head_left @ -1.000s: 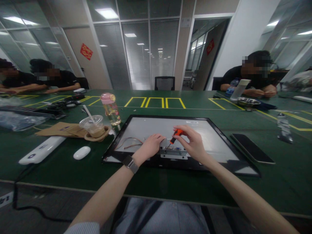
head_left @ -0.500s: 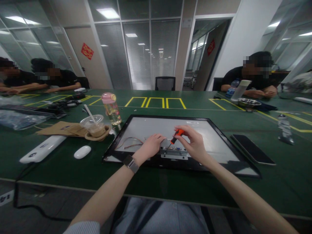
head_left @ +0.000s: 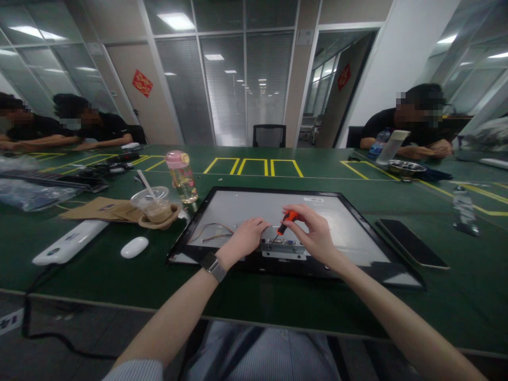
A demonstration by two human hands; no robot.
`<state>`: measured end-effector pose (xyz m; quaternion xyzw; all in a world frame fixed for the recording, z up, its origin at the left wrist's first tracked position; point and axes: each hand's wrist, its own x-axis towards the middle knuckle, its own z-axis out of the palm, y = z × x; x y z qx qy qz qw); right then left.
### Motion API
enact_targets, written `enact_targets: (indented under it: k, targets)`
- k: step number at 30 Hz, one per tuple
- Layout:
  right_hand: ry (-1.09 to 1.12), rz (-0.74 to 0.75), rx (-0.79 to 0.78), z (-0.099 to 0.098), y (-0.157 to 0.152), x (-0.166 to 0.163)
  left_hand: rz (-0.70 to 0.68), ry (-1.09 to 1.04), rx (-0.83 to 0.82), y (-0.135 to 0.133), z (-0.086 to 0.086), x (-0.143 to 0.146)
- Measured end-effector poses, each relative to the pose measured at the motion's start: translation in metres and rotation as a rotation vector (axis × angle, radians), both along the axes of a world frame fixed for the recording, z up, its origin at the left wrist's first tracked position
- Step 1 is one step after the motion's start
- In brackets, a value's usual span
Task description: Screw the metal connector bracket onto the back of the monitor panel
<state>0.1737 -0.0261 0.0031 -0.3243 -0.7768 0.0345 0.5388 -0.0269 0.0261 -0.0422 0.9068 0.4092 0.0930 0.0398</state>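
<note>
A black-framed panel [head_left: 345, 211] with a pale grey face lies flat on the green table. Near its front edge sits a metal bracket [head_left: 283, 253] with a small circuit board and connectors along it. My right hand [head_left: 315, 233] grips an orange-and-black screwdriver [head_left: 286, 221] between thumb and fingers, tilted, its tip down at the bracket's left part. My left hand [head_left: 249, 236] rests at the bracket's left end, fingers bent together; what its fingertips press or hold is hidden. Thin coloured wires [head_left: 214, 230] run out to the left of that hand.
Left of the panel are a white mouse [head_left: 134, 247], a white power strip [head_left: 71, 242], an iced-drink cup [head_left: 155, 203] in a cardboard holder and a pink-lidded bottle [head_left: 181, 177]. A phone [head_left: 410, 243] lies to the right. Several people sit across the table.
The screwdriver's handle has turned slightly in my right hand, its tip staying at the same spot. My left hand has not visibly moved.
</note>
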Motion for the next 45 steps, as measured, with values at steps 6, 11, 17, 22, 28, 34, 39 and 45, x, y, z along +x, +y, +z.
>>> enact_targets:
  k: [6,11,17,22,28,34,39,45]
  targets:
    - [0.008,-0.002,-0.008,-0.0001,0.0011,0.0022,0.010,-0.008,0.001,-0.0009,0.0005,0.0001]
    - [-0.014,0.006,-0.019,0.0018,0.0005,0.0032,0.007,-0.013,0.012,-0.0006,-0.0006,-0.0002]
    - [-0.063,0.048,0.000,0.0051,0.0013,0.0029,-0.012,-0.016,0.039,0.0021,-0.0033,-0.0002]
    - [-0.049,0.040,0.004,0.0040,0.0032,0.0013,-0.022,-0.031,0.043,0.0028,-0.0056,-0.0014]
    - [-0.033,0.060,0.001,0.0023,0.0047,0.0000,-0.015,-0.022,0.041,0.0031,-0.0048,-0.0002]
    - [-0.045,0.101,-0.045,0.0053,0.0068,-0.0015,-0.026,-0.035,0.055,0.0050,-0.0077,0.0001]
    - [-0.028,0.162,-0.128,0.0049,0.0062,-0.0025,-0.018,-0.024,0.036,0.0045,-0.0067,-0.0003]
    - [-0.034,0.129,-0.120,0.0045,0.0044,0.0000,-0.028,-0.025,0.057,0.0041,-0.0063,-0.0005]
